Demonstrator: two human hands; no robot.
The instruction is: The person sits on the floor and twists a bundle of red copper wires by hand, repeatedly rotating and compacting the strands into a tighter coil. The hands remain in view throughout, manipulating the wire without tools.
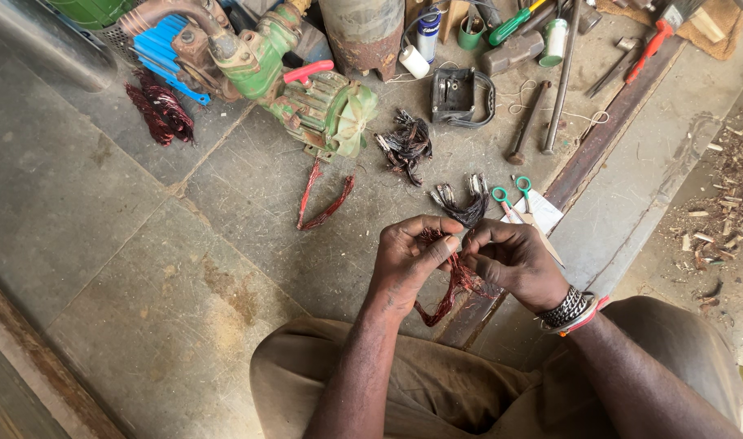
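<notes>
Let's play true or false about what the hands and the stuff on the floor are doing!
1. Both hands, left hand and right hand, hold a reddish wire bundle. True.
2. The green-handled scissors are in the right hand. False: they lie on the floor.
3. A green motor sits on the floor. True.
4. The hammer lies across the person's lap. False: it lies on the floor by the tools.

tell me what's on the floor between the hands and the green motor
In the head view, a bent red wire loop and dark burnt wire bundles lie there.
</notes>
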